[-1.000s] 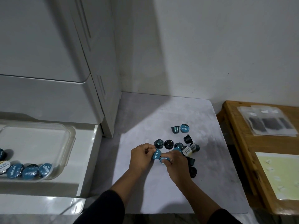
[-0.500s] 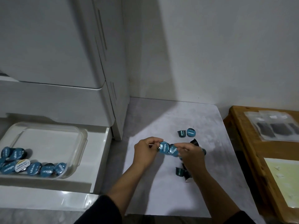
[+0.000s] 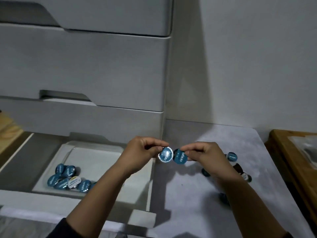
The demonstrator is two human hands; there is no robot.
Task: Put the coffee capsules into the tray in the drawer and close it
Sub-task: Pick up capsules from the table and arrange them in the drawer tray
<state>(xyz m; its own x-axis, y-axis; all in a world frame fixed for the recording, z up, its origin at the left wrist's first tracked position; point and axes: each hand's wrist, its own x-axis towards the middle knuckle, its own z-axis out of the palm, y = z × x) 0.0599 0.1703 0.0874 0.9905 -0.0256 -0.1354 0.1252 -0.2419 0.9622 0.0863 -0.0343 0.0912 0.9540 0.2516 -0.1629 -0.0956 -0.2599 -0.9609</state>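
My left hand [image 3: 140, 155] pinches a blue-lidded coffee capsule [image 3: 165, 156] in the air over the right edge of the open drawer [image 3: 151, 191]. Right beside it, my right hand [image 3: 204, 156] pinches a second blue capsule [image 3: 180, 158]. In the drawer sits a clear plastic tray [image 3: 96, 148] with several blue capsules and one white-lidded capsule [image 3: 74, 179] along its near edge. Several loose capsules [image 3: 232, 156] lie on the grey mat [image 3: 197, 194] to the right, partly hidden behind my right wrist.
A white drawer cabinet [image 3: 103, 69] rises behind the open drawer, its upper drawers closed. A wooden table [image 3: 291, 162] with a plastic bag stands at the right edge. A white wall is behind the mat.
Both hands have lifted off the mat and moved left toward the drawer, each holding a capsule. My view has turned left, so the drawer and tray now sit nearer the centre.
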